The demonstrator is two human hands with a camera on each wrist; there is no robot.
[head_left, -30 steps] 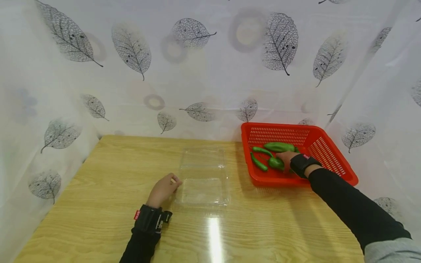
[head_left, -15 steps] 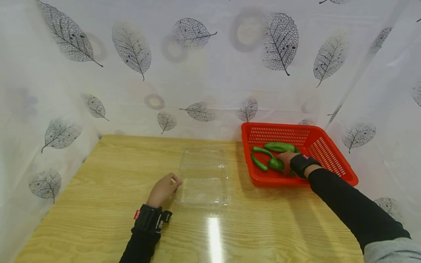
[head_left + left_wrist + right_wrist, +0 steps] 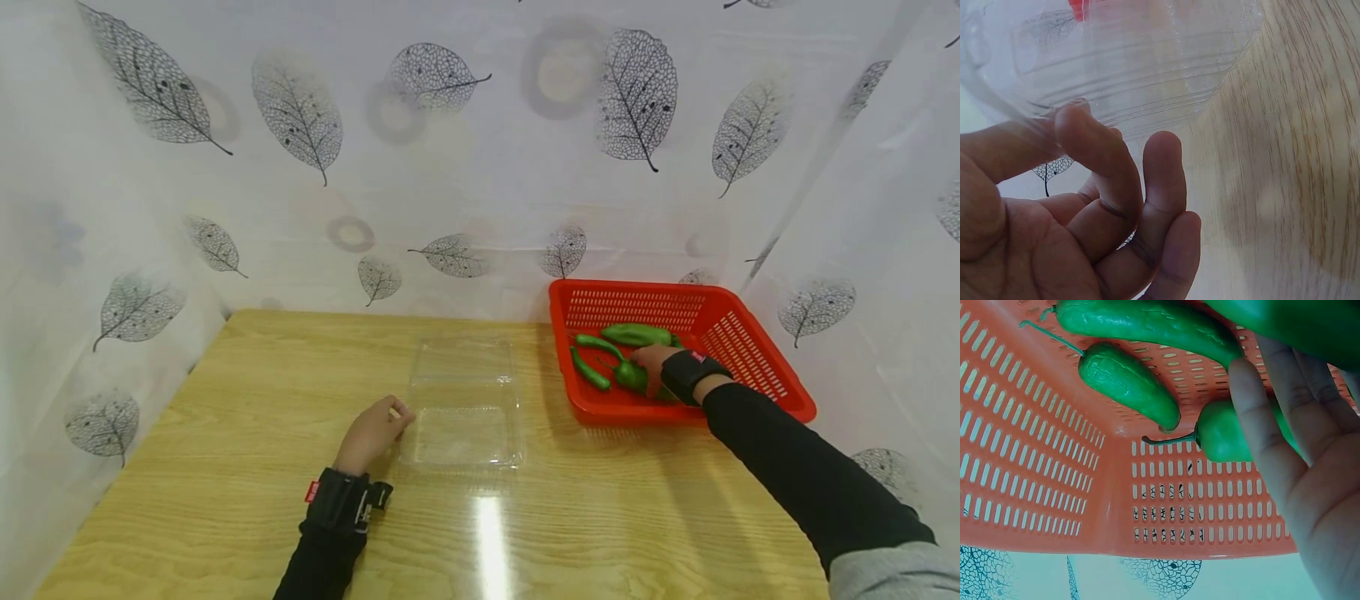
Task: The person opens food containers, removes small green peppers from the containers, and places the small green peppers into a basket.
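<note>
Several green peppers (image 3: 628, 336) in red basket (image 3: 750, 350) | right hand (image 3: 654, 364) fingers gripping one | left hand (image 3: 372, 433) (fingers curled) pinches clear box (image 3: 465, 433)

Head view looks down over the table (image 3: 225, 467); wrist views sit close under the hands.

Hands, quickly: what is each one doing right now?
Left hand: fingers curled, touching the clear plastic container.
Right hand: fingers wrapped round a green pepper in the red basket.
</note>
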